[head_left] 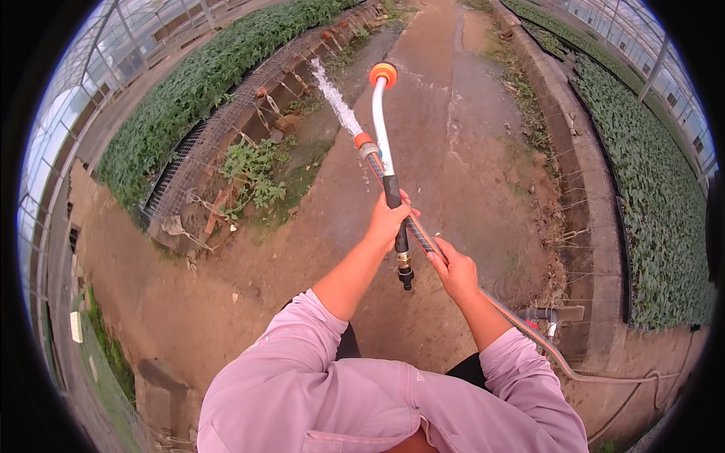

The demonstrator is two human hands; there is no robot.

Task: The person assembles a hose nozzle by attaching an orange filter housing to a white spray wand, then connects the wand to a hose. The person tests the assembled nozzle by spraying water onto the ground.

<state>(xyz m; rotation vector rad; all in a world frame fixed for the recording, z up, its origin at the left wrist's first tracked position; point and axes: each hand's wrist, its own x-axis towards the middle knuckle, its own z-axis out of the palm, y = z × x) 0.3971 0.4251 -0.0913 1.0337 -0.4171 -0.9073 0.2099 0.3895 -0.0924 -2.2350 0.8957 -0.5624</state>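
Observation:
My left hand grips the black handle of a white watering wand that points away from me and ends in an orange head. My right hand holds a braided hose whose orange-ringed nozzle crosses in front of the wand. A jet of water shoots from that nozzle up and to the left, toward a raised bed of green plants. Both pink sleeves come in from the bottom edge.
I stand on a wet dirt path between two raised beds. A second bed of green plants lies right, behind a concrete wall. The hose trails to a tap at the lower right. Weeds grow by the left bed's wire mesh.

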